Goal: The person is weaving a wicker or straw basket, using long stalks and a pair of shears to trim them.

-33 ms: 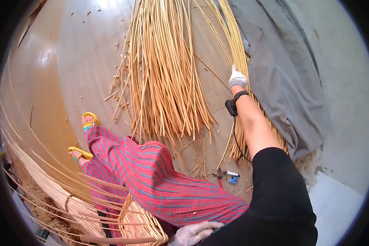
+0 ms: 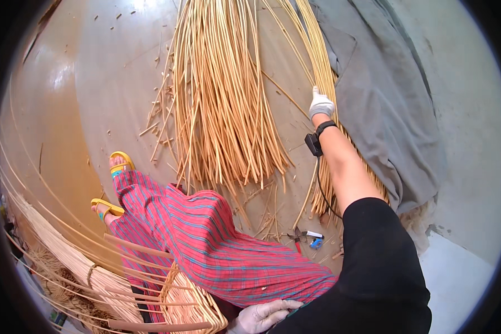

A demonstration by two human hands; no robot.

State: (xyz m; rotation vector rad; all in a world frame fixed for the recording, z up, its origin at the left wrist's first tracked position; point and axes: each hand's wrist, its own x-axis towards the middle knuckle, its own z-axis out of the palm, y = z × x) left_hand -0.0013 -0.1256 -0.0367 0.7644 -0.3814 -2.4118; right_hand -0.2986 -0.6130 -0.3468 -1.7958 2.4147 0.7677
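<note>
Right arm at full stretch here, and the gloved right hand is up against the narrow bundle of canes — thumb pointing along the rods, the other fingers turned out of sight, so whether it is clenched around any of them I cannot tell. That bundle runs from the top of the view down past the forearm, beside a rumpled grey cloth on its right. A black device sits strapped at the wrist, its dark cable trailing downward. Over to the left, well apart from the hand, the wide bundle of canes fans out across the floor, short offcuts scattered about its edges. Down at the bottom, the gloved left hand lies on the red striped garment, fingers loosely bent and relaxed, grasping nothing that shows — just beside it, the woven cane piece with its long ribs reaching left. Red-handled cutters lie on the floor below the narrow bundle, near a small blue object, and yellow sandals show at left on two feet.
</note>
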